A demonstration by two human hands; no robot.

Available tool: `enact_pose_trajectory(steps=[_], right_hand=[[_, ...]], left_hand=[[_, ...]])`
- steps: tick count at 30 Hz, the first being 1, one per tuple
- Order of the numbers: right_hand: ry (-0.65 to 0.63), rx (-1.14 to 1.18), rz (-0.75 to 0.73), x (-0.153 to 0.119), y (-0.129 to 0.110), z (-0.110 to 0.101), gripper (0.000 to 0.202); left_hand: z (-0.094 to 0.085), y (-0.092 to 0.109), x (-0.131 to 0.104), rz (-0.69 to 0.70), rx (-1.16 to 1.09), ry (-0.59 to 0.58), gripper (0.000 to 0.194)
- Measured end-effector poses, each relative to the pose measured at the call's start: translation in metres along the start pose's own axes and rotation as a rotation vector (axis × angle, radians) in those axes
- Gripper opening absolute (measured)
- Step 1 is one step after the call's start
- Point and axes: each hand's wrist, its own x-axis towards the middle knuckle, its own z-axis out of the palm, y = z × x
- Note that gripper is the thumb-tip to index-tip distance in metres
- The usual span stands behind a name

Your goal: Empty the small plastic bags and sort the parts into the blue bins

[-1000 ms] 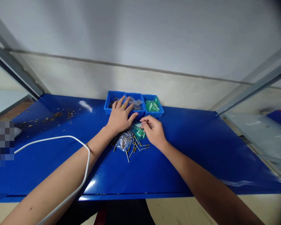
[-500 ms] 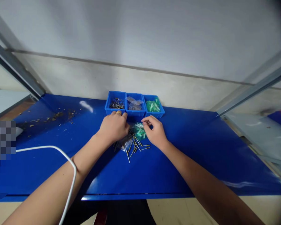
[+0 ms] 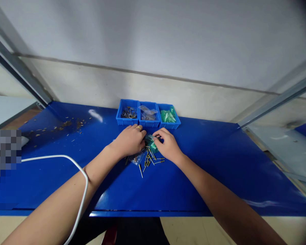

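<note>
My left hand (image 3: 131, 140) is bent down over the pile with its fingers curled, and the hand itself hides whatever the fingertips grip. Just below it lies a clear plastic bag (image 3: 135, 159) with small parts. Loose blind rivets (image 3: 148, 159) with long thin pins are scattered in front of both hands. On the right, my right hand (image 3: 167, 144) is closed, thumb and fingers pinching the edge of a green plastic bag (image 3: 153, 144) with pale pieces in it.
Behind the hands stand three blue bins: one with rivets (image 3: 129, 113), one with clear bags (image 3: 148, 114), one with green bags (image 3: 168, 116). Small debris (image 3: 63, 125) litters the blue tabletop (image 3: 183, 190) at the left. A white cable (image 3: 84, 190) crosses my left forearm.
My left hand has moved slightly right and nearer the green bag. My right hand's fingers have come down onto the green bag.
</note>
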Motion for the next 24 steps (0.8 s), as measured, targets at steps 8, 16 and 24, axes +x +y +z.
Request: enact_pose_trajectory(steps=[8,16,24], right_hand=[[0.03,0.088,0.038,0.001,-0.005,0.0,0.011],[0.102,0.121,-0.043,-0.001,-0.015,-0.001,0.018],[0.098,0.193,0.024,-0.001,-0.026,-0.006,0.02]], left_hand=[[0.001,-0.005,0.001,-0.051,0.069,0.152,0.03],[0.003,0.0,0.003,-0.203,-0.307,0.252,0.029],[0.023,0.015,0.006,-0.152,-0.934,0.345,0.015]])
